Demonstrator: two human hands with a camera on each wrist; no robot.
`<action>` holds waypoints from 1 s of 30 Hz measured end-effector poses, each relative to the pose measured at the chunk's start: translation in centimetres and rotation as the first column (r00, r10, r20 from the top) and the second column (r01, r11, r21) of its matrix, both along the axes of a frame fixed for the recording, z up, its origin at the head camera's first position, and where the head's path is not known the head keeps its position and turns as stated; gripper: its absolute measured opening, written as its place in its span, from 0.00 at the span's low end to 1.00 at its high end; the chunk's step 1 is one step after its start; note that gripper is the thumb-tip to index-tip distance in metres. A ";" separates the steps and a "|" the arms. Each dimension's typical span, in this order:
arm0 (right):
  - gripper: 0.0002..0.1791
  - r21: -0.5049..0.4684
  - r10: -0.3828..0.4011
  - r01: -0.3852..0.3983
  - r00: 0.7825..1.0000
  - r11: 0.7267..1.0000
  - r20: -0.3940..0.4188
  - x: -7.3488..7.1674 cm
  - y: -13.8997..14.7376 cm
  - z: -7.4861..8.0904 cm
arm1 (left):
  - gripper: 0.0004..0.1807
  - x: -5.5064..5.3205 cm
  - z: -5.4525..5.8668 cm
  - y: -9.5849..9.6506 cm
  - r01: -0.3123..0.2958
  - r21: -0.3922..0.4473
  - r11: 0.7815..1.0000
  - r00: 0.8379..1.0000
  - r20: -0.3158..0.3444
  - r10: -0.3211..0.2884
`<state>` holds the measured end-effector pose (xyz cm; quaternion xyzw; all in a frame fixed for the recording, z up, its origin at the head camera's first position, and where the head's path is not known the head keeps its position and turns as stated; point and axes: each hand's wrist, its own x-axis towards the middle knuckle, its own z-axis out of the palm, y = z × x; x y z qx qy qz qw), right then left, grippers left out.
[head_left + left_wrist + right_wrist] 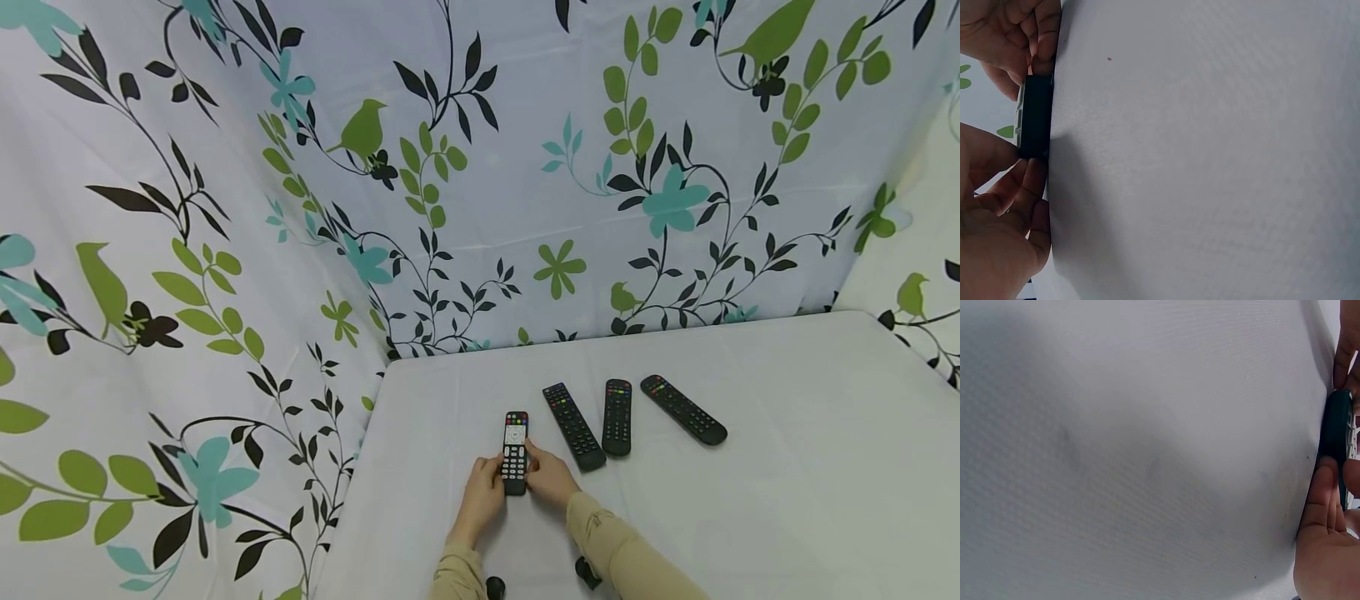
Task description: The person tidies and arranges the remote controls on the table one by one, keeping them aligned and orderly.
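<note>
A small black remote control with white and grey buttons lies nearest the left side of the table, its coloured buttons at the far end. My left hand holds its left edge between thumb and fingers, while my right hand grips the right edge. From the left wrist view, the dark near end of the remote shows low against the tabletop, with fingertips at both sides. The right wrist view catches the remote's dark side at the right border, my right fingers against it.
Right of the hands lie three more black remotes: a long slanted one, an upright one and a rounded one angled to the right. The white table meets a patterned curtain behind and at its left.
</note>
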<state>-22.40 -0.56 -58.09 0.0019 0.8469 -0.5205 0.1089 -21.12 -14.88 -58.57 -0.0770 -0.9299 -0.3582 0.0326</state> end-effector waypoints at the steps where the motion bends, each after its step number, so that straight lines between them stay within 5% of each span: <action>1: 0.39 0.004 0.006 -0.006 1.000 1.000 -0.008 0.0 0.0 -0.1 | 0.20 0.1 0.0 0.0 0.000 0.002 1.000 1.000 0.000 0.000; 30: 0.37 0.044 0.030 -0.028 0.999 0.999 -0.042 -0.1 0.1 -0.3 | 0.20 0.4 -0.3 0.1 -0.011 0.049 0.999 0.999 -0.037 0.013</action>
